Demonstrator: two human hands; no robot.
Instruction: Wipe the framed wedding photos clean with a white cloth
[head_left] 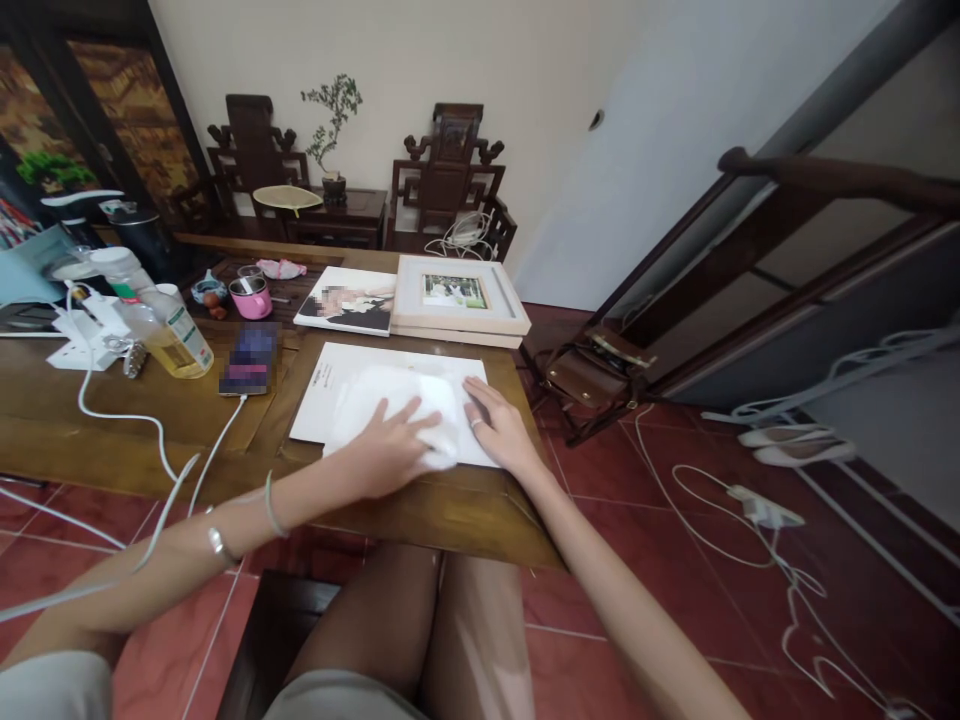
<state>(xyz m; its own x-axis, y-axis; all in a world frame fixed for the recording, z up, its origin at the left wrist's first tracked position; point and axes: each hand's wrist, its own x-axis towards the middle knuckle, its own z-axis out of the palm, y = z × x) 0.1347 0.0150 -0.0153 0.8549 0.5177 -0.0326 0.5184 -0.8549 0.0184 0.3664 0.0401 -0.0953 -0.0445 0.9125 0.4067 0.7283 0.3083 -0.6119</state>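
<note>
A flat white board or album [313, 395], with small dark print at its left side, lies on the wooden table before me. Spread over it is a thin white translucent sheet or bag [367, 392], crumpled toward the near edge. My left hand [394, 447] rests on this sheet with its fingers spread, partly blurred. At the board's right side lies my right hand [496, 425], fingers stretched out and wearing a ring, touching the board. Neither hand is wrapped round anything. The sheet's exact kind is hard to make out.
Behind the board are a photo album [349, 300] and a stacked white picture frame [457, 295]. A charging phone [249, 360], pink cup [251, 297], yellow liquid bottle [180, 340] and power strip [90, 330] stand left. A chair holding a brown bag [589, 375] is right.
</note>
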